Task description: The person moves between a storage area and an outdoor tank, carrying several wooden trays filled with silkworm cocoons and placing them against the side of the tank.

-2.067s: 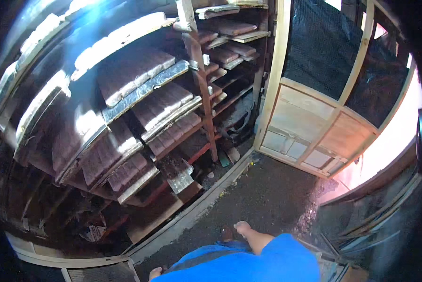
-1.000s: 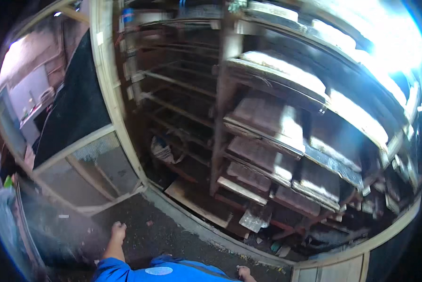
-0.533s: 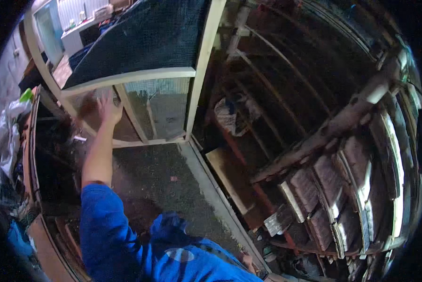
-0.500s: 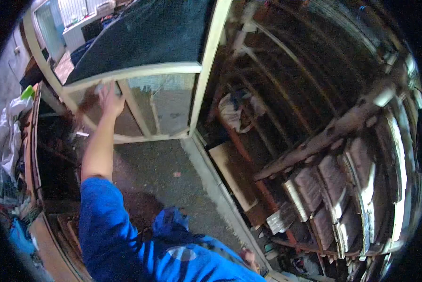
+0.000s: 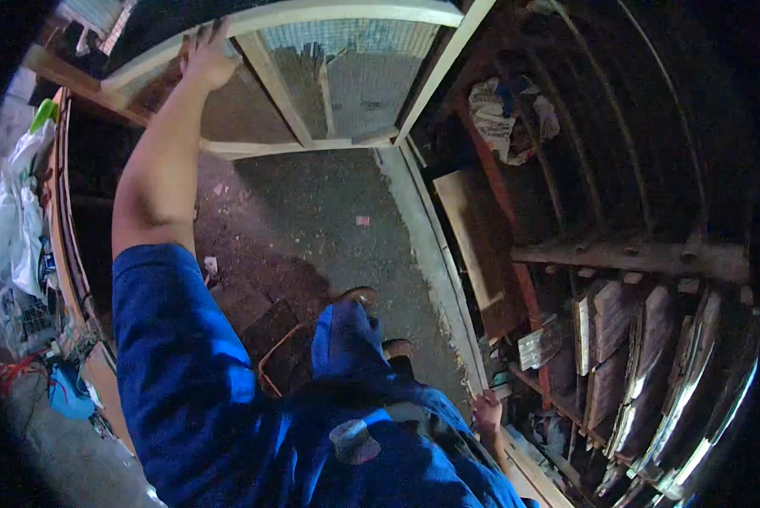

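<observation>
My left arm reaches forward to a light wooden door frame (image 5: 329, 12) with wire mesh (image 5: 371, 76) in its lower panels. Against its crossrail lies my left hand (image 5: 209, 64), fingers stretched upward and apart on the wood. Low at my right side, my right hand (image 5: 487, 412) hangs near a concrete sill (image 5: 435, 271). Its fingers are loosely bent, with nothing visible in them.
A dark gritty floor (image 5: 346, 203) lies between me and the door. To the right are slatted racks (image 5: 634, 254), a leaning board (image 5: 477, 245) and a white sack (image 5: 503, 118). Plastic bags (image 5: 24, 229) hang over boards at left.
My view has tipped down and closer to the door, so its upper part has left the picture. My left hand has come onto the crossrail. My right hand shows more plainly.
</observation>
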`<state>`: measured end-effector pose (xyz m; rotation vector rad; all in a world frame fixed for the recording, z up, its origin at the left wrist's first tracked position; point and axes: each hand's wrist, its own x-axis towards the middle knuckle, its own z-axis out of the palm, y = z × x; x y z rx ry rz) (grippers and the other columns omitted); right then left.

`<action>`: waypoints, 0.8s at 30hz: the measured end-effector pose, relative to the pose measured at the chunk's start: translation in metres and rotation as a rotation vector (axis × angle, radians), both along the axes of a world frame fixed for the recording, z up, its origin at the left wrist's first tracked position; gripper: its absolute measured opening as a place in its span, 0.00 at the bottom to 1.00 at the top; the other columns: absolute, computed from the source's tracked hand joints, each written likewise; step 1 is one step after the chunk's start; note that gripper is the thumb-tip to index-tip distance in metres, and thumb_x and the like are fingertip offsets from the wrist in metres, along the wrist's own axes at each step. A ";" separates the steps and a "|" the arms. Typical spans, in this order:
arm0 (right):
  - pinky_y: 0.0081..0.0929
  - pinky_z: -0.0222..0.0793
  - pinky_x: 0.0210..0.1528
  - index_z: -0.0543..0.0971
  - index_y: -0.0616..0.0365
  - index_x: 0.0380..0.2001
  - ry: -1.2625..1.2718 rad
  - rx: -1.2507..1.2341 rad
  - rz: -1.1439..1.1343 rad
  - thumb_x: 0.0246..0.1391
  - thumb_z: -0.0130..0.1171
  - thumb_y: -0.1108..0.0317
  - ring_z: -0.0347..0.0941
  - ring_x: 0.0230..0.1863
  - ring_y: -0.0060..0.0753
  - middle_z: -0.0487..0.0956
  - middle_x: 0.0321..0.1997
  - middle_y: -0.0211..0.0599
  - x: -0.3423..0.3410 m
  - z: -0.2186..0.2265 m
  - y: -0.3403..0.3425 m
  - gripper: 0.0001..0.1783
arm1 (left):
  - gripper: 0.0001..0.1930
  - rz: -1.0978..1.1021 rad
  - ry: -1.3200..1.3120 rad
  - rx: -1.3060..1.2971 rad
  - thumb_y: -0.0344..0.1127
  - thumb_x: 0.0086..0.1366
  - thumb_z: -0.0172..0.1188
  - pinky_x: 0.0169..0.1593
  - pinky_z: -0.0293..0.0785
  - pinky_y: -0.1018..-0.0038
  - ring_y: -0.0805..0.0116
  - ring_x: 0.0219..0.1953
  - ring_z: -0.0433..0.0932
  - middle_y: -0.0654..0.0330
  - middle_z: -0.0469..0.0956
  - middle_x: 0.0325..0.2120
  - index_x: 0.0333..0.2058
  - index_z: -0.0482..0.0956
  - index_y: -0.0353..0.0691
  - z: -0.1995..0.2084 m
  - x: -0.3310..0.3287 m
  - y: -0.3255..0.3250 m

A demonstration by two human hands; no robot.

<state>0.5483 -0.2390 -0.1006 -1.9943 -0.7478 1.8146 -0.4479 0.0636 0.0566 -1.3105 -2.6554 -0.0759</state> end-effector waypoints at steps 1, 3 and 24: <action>0.19 0.59 0.16 0.74 0.50 0.26 -0.410 0.059 0.209 0.51 0.53 0.74 0.63 0.16 0.19 0.67 0.17 0.20 -0.058 0.035 0.020 0.05 | 0.42 0.002 0.038 -0.002 0.52 0.61 0.58 0.66 0.43 0.43 0.50 0.70 0.36 0.62 0.39 0.69 0.67 0.41 0.71 -0.001 -0.006 -0.007; 0.19 0.58 0.16 0.74 0.50 0.26 -0.297 0.040 0.030 0.51 0.54 0.74 0.63 0.16 0.18 0.67 0.17 0.19 -0.055 0.048 0.017 0.05 | 0.43 0.023 0.042 -0.063 0.52 0.60 0.58 0.67 0.42 0.47 0.50 0.70 0.38 0.60 0.42 0.69 0.67 0.39 0.70 -0.012 -0.009 -0.005; 0.17 0.63 0.24 0.75 0.48 0.38 -0.494 0.137 0.389 0.52 0.57 0.67 0.69 0.27 0.19 0.72 0.29 0.21 -0.031 0.034 0.012 0.09 | 0.48 0.127 -0.202 -0.135 0.44 0.57 0.63 0.68 0.40 0.52 0.51 0.70 0.32 0.57 0.33 0.68 0.67 0.37 0.52 0.047 0.053 0.003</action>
